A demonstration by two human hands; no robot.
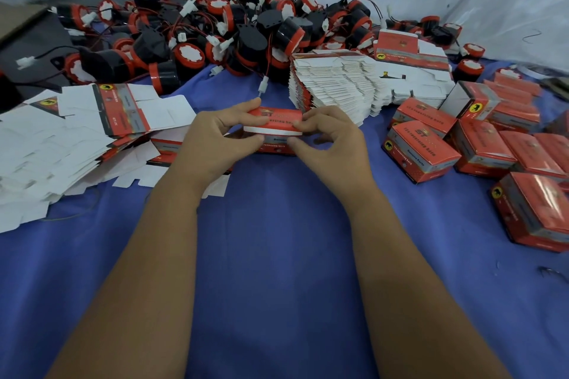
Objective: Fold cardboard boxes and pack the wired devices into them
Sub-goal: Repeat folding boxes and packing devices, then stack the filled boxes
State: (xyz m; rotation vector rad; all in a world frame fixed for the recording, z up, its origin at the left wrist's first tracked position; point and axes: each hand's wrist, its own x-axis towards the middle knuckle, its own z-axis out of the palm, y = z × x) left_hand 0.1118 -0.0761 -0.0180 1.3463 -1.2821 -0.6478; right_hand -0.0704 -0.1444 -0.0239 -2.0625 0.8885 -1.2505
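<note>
A red printed cardboard box (277,124) is held low over the blue cloth at the middle of the view, its top flap partly raised and showing a white edge. My left hand (215,135) pinches its left end with thumb below and fingers on top. My right hand (326,135) pinches its right end the same way. Behind it lies a big pile of black-and-red wired devices (215,37) with white plugs. Whether a device sits inside the held box is hidden.
Loose flat box blanks (67,138) spread at the left. A neat stack of flat blanks (335,83) stands behind my right hand. Several closed red boxes (480,144) crowd the right side. The blue cloth (277,240) covers the table; a pale sheet hangs at the back.
</note>
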